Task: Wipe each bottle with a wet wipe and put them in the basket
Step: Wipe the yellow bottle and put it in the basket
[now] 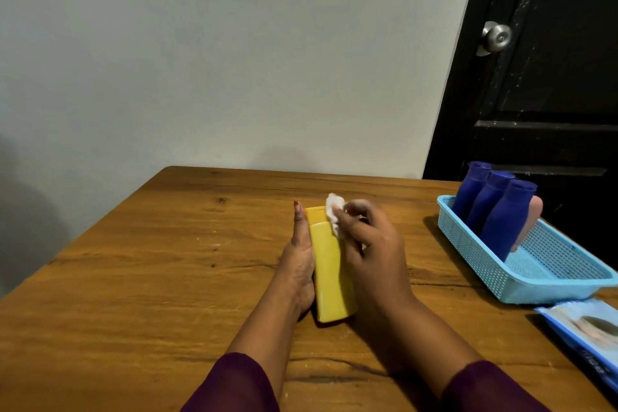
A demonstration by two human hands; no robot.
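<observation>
A yellow bottle lies on the wooden table, cap end away from me. My left hand holds it along its left side, thumb stretched up beside the cap. My right hand pinches a crumpled white wet wipe and presses it on the bottle near the cap. At the right stands a light blue basket holding three dark blue bottles and a pink bottle leaning at its far end.
A blue pack of wet wipes lies at the table's right edge, just in front of the basket. A grey wall rises behind the table, and a black door with a metal knob stands at the right.
</observation>
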